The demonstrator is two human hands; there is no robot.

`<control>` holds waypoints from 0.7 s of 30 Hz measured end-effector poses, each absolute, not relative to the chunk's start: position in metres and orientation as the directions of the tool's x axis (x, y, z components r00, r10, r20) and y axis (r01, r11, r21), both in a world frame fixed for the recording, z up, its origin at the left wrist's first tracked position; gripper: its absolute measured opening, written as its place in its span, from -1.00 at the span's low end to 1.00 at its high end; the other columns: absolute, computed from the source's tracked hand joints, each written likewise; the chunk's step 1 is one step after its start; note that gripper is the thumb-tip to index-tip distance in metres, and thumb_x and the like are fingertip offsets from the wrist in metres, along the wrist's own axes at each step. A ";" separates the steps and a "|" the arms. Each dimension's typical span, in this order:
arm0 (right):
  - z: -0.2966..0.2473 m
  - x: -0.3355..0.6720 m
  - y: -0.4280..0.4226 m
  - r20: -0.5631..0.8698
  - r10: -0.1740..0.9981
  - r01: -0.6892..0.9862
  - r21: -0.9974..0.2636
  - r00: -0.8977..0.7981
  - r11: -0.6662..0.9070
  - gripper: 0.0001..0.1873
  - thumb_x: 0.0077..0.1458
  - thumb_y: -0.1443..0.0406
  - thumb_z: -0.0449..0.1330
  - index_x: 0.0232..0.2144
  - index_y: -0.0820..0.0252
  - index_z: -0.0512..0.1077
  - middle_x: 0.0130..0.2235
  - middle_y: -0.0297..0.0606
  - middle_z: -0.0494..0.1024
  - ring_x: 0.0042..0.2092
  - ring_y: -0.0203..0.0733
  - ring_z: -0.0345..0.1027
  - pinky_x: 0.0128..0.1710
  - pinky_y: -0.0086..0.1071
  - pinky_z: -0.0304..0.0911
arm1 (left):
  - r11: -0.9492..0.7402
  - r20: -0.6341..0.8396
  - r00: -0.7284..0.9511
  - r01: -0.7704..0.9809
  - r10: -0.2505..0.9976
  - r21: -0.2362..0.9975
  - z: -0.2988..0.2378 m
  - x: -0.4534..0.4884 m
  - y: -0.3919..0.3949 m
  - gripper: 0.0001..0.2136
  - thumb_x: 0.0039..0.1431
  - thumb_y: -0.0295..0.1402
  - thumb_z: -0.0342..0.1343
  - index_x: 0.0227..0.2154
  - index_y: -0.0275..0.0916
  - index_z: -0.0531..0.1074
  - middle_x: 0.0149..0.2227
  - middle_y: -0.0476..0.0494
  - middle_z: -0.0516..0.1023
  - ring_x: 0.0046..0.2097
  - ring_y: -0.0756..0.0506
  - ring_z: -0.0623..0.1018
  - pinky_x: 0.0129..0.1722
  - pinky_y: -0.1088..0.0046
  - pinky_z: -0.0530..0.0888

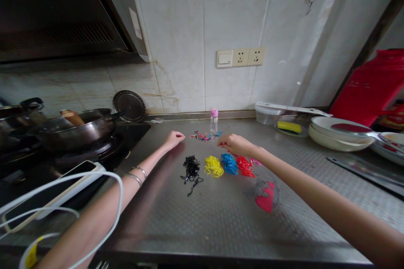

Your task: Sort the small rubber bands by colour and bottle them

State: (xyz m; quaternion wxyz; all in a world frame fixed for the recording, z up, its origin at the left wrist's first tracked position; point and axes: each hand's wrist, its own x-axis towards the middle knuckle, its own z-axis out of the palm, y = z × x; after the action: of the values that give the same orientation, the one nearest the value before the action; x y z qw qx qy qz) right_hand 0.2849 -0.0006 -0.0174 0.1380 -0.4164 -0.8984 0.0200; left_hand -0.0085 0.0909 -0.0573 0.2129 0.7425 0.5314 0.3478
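Observation:
My left hand (174, 138) is held over the counter with thumb and fingers pinched together; what is in the pinch, if anything, is too small to see. Fingers bent down, my right hand (235, 143) is closed just above the blue pile, and its fingertips are partly hidden. Between the hands lies a small mixed-colour heap (202, 135) of thin loops. Nearer me are piles of what look like small elastic bands: black (191, 168), yellow (213, 166), blue (229, 164) and red (245, 166). A clear bottle with a pink cap (214, 121) stands behind the mixed heap.
A clear plastic bag with a red print (267, 197) lies right of the piles. Bowls (341, 134), a yellow sponge (289, 127) and a knife (366, 172) are at the right. At the left are a stove with a pan (75, 132) and a phone-like device (53, 193) with white cable.

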 end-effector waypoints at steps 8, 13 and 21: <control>-0.023 0.308 -0.004 0.126 0.831 0.826 -0.104 -0.541 0.553 -0.74 0.09 0.26 -0.03 -0.26 0.09 0.43 -0.21 -0.26 0.50 -0.19 -0.25 0.34 -0.25 -0.49 0.16 | -0.433 0.324 0.336 0.849 0.885 0.303 -0.064 0.007 0.118 -0.72 -0.04 -0.36 0.08 -0.22 -0.28 0.47 -0.34 -0.20 0.49 -0.30 -0.09 0.45 -0.25 0.43 0.34; -0.024 0.321 -0.012 0.104 0.827 0.825 -0.078 -0.552 0.560 -0.73 0.11 0.25 -0.05 -0.25 0.08 0.43 -0.21 -0.26 0.50 -0.18 -0.26 0.33 -0.26 -0.50 0.16 | -0.490 0.320 0.412 0.843 0.853 0.222 -0.063 0.011 0.127 -0.82 -0.01 -0.35 0.04 -0.39 -0.22 0.52 -0.35 -0.19 0.47 -0.26 -0.11 0.44 -0.21 0.42 0.33; -0.026 0.344 -0.010 0.178 0.845 0.850 -0.068 -0.504 0.522 -0.74 0.09 0.29 -0.05 -0.25 0.09 0.41 -0.22 -0.27 0.50 -0.23 -0.26 0.35 -0.29 -0.49 0.16 | -0.504 0.363 0.411 0.836 0.837 0.217 -0.052 0.011 0.118 -0.80 -0.01 -0.40 -0.01 -0.46 -0.25 0.53 -0.42 -0.16 0.49 -0.34 -0.06 0.44 -0.29 0.48 0.33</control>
State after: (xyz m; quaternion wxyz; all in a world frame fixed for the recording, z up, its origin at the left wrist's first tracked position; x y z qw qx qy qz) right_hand 0.3444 -0.0099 -0.0264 0.0946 -0.4888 -0.8671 -0.0138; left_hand 0.0113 0.1179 -0.0518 0.0009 0.8398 0.4978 0.2165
